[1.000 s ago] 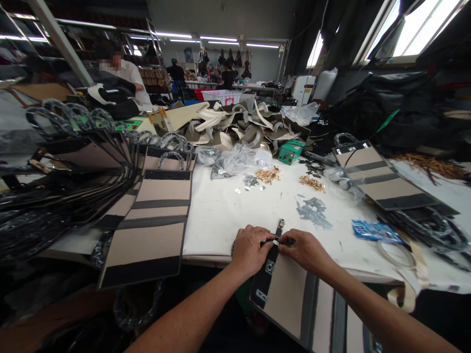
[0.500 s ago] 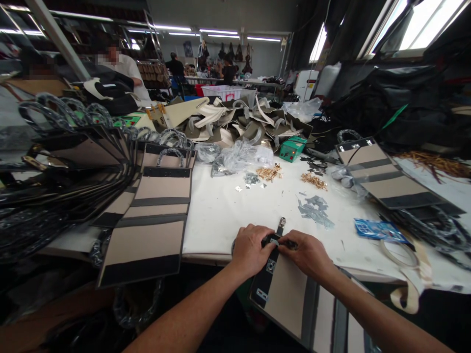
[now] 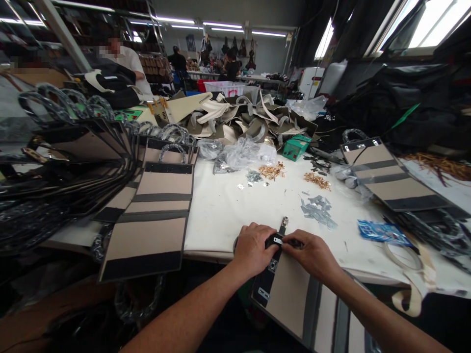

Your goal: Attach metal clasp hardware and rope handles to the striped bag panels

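Observation:
A beige and black bag panel hangs over the table's front edge, tilted toward me. My left hand is closed around its black top edge, thumb on the near face. Pinched fingers of my right hand meet at the right end of a small metal plate lying on the black band. Two more metal plates, one at the middle and one at the lower corner, sit along that band. A strap with a metal clasp end sticks out beyond my hands. My right fingertips are partly hidden.
Bag panels with wrapped handles are stacked at left, others at right. Gold fasteners and thin grey metal plates lie on the white table. A blue packet and tape roll lie right. People work behind.
The view has shifted slightly. The small metal plate between my hands now lies flatter and shows more of its face. Both hands stay in nearly the same place on the panel.

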`<action>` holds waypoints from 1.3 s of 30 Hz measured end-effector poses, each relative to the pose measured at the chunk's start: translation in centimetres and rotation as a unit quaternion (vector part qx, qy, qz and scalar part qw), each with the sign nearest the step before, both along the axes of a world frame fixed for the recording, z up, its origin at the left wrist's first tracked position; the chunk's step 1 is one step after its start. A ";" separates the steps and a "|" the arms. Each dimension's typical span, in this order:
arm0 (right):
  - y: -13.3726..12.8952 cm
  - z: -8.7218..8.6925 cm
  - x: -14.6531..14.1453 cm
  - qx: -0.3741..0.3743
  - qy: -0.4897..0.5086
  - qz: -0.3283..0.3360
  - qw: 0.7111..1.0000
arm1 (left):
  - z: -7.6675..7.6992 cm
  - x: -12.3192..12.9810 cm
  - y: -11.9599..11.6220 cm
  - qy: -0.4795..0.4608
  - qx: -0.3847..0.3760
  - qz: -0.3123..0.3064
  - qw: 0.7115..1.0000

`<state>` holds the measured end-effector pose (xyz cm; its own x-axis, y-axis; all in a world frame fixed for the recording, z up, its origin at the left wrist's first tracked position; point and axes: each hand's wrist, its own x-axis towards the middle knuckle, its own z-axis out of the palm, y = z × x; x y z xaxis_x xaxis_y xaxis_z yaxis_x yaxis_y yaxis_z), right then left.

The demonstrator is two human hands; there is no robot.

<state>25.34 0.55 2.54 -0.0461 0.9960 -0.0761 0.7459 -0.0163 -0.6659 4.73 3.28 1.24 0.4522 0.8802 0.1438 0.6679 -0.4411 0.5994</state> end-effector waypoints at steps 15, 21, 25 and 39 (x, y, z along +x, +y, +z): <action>-1.1 -0.8 -0.3 0.025 -0.085 0.001 0.996 | -0.3 -0.1 0.0 -0.011 0.002 -0.006 1.000; -1.2 -0.4 -0.7 0.016 -0.097 -0.012 0.995 | -0.1 -0.1 0.0 -0.017 -0.001 -0.003 1.000; -1.3 -0.2 -0.8 0.011 -0.120 -0.017 0.993 | 0.1 -0.1 0.0 -0.025 -0.001 -0.005 1.000; -1.3 -0.4 -0.7 0.039 -0.087 0.009 0.995 | -0.5 0.4 0.1 -0.015 0.017 0.006 1.000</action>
